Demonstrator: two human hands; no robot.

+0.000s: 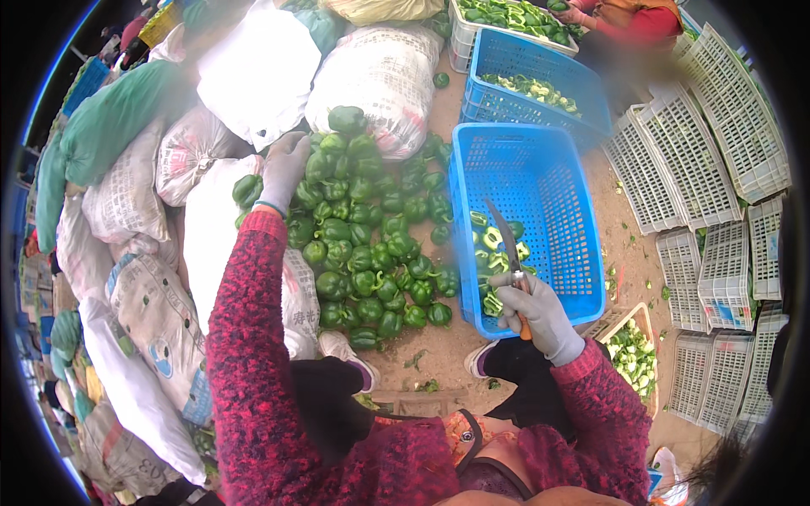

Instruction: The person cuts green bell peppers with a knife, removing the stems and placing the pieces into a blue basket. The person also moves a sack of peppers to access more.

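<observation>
My left hand (286,166), in a grey glove, reaches to the upper left edge of a heap of green bell peppers (361,234). Its fingertips lie beside a white sack, and whether they grip anything cannot be told. In my gloved right hand (538,313) is a knife (506,243) with a wooden handle and a curved blade pointing up and away from me. That hand is over the near edge of a blue plastic crate (569,221), which holds cut green peppers (493,239) at its left side.
Full woven sacks (380,82) stand behind and left of the heap. A second blue crate (525,63) holds pepper scraps. Beyond it a co-worker's hands (573,16) are over a white crate of peppers (506,25). White crates (690,152) line the right; a box of pepper cores (633,360) sits near my right arm.
</observation>
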